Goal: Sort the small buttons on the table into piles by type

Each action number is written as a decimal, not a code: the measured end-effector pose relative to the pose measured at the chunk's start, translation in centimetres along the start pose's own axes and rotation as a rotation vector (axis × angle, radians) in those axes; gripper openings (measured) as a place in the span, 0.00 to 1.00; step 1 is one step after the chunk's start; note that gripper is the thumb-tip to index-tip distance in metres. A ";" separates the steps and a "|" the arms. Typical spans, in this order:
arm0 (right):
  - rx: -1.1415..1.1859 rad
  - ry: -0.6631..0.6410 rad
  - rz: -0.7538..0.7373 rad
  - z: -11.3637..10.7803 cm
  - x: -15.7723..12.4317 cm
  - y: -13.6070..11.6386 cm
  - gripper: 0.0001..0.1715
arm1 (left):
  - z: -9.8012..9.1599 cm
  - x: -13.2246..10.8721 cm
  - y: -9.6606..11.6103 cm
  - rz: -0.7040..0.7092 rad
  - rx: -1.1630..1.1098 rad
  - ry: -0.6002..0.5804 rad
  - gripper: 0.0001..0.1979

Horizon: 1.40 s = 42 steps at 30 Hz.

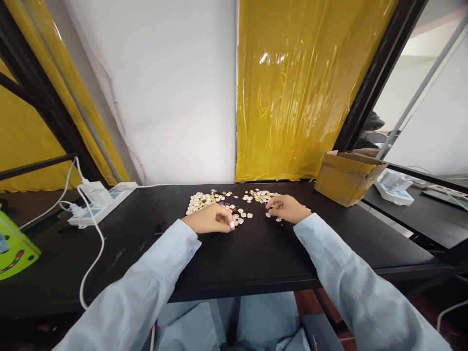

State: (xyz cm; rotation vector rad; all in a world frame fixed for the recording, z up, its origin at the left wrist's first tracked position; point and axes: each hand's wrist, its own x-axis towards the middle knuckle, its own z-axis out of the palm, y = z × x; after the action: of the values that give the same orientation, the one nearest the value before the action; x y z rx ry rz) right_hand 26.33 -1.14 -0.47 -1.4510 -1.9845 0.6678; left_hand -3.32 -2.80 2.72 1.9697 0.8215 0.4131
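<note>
While both blue-sleeved forearms are stretched forward over the black bench, the left hand is held low, palm turned inward, at the near edge of the larger heap of small pale pieces. Its fingers are curled inward; a white spot is seen at their tips, but whether a piece is gripped cannot be told. The right hand is angled inward, its fingers bent and slightly parted, beside the smaller heap. Between the hands, loose pieces are scattered, nearer the left fingertips.
</note>
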 end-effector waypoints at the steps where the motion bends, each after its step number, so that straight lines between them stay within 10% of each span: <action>1: -0.002 -0.038 -0.001 0.1 -0.1 -0.1 0.10 | 0.1 -0.1 0.0 -0.007 0.018 -0.057 0.07; 9: -0.130 -0.108 -0.001 0.9 -0.3 -0.5 0.08 | -0.3 -0.4 -0.1 -0.011 0.079 -0.168 0.09; 22: -0.075 -0.080 -0.128 1.3 -0.4 -1.6 0.02 | -0.6 1.0 -1.0 -0.011 0.001 0.450 0.14; 32: 0.316 -0.081 -0.333 5.2 1.9 -5.6 0.07 | 0.9 1.6 -0.4 0.007 -0.431 0.311 0.21; 42: 0.498 -0.164 -0.338 7.4 3.1 -7.2 0.06 | -0.6 1.2 -1.0 -0.081 -0.373 0.356 0.16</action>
State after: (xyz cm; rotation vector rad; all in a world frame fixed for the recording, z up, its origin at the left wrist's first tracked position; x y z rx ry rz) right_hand 15.62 -0.58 -0.18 -0.7681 -1.9325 1.0568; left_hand -3.18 -1.24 2.10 1.5327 0.9632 0.8221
